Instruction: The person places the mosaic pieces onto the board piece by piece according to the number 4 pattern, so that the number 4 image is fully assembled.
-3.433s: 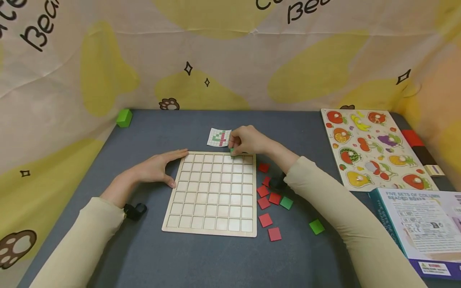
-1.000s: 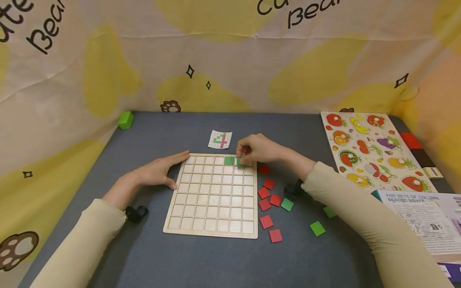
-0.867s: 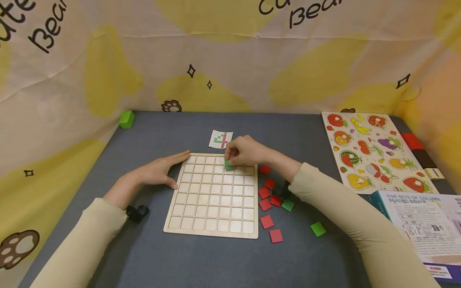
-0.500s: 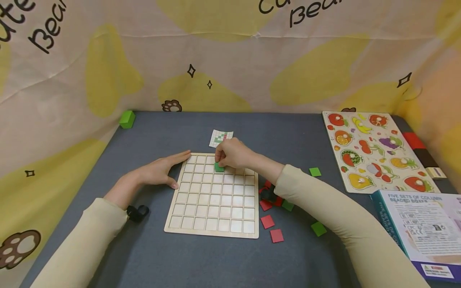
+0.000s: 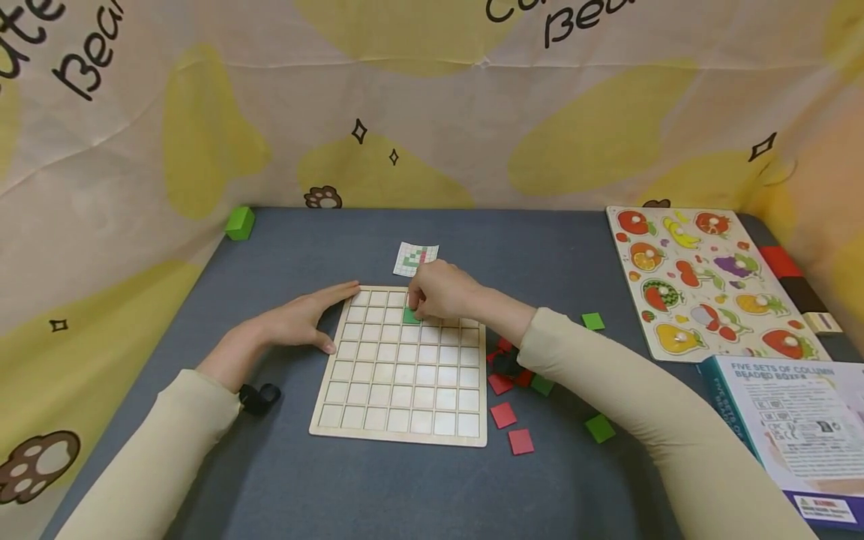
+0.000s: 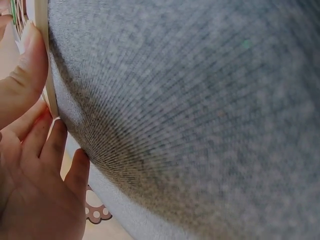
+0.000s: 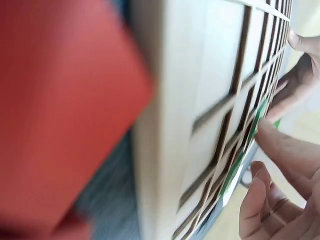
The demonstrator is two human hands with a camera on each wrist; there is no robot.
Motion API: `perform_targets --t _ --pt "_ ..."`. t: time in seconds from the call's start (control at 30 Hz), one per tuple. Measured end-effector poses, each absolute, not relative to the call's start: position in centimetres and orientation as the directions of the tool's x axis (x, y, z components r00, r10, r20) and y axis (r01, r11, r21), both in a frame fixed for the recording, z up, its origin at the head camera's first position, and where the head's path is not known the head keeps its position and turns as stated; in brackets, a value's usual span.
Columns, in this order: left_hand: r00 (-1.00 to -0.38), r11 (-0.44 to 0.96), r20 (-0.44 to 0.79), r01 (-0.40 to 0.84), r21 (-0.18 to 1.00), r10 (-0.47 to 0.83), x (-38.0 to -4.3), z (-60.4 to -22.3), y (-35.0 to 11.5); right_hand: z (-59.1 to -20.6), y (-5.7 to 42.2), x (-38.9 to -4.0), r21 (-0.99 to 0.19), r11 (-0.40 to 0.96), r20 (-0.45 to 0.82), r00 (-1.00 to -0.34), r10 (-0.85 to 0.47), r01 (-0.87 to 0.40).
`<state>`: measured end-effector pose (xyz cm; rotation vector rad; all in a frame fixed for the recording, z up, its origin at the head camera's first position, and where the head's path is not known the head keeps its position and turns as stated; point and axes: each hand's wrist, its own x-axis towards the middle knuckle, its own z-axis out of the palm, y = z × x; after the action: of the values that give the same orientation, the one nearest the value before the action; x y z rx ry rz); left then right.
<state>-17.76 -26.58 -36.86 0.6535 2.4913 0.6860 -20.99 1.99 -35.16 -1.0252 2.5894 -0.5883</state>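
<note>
A pale wooden grid board lies on the dark table. My left hand steadies it, the thumb along the left edge and the fingers extended to the far left corner. Over the far rows is my right hand. It touches a green square tile that lies in a second-row cell. In the right wrist view one extended digit meets the green tile, while the other fingers curl apart from it. A further green strip shows nearer the camera. The right hand hides cells beside it in the head view.
Several red tiles lie right of the board, with green tiles among and beyond them. A small pattern card sits behind the board. At the right are a fruit puzzle and a box. A green block stands far left.
My right hand has carried a green tile from the far row leftward and nearer, into a second-row cell; in the last half second it has barely moved. The left hand keeps its place.
</note>
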Motion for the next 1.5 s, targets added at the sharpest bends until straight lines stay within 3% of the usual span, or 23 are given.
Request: perform_targets --t 0.23,0.53,0.77,0.93,1.17,1.33,1.5 --pt "-0.783 0.773 -0.306 0.32 0.548 0.542 -17.6 -36.9 -26.2 -34.5 8.0 -22.3 -0.55 0.596 -0.107 -0.658 -0.745 -0.585" --pt "-0.775 0.755 -0.294 0.331 0.566 0.559 -17.3 -36.9 -26.5 -33.6 18.7 -22.9 -0.548 0.703 -0.355 -0.635 -0.686 -0.453" --pt "-0.769 0.745 -0.29 0.334 0.577 0.569 -17.3 -36.9 -26.6 -33.6 23.1 -22.4 -0.485 0.772 -0.462 -0.628 -0.626 -0.411" --pt "-0.77 0.742 -0.287 0.333 0.582 0.57 -17.3 -36.9 -26.6 -33.7 24.0 -22.0 -0.458 0.793 -0.508 -0.615 -0.604 -0.401" --pt "-0.768 0.742 -0.288 0.334 0.582 0.572 -17.4 -36.9 -26.5 -33.9 23.9 -22.1 -0.459 0.781 -0.476 -0.626 -0.618 -0.422" --pt "-0.769 0.744 -0.289 0.335 0.578 0.57 -17.4 -36.9 -26.6 -33.8 22.0 -22.6 -0.507 0.745 -0.383 -0.661 -0.645 -0.433" --pt "-0.768 0.746 -0.29 0.338 0.574 0.571 -17.4 -36.9 -26.5 -33.7 17.2 -23.1 -0.58 0.665 -0.237 -0.684 -0.69 -0.47"
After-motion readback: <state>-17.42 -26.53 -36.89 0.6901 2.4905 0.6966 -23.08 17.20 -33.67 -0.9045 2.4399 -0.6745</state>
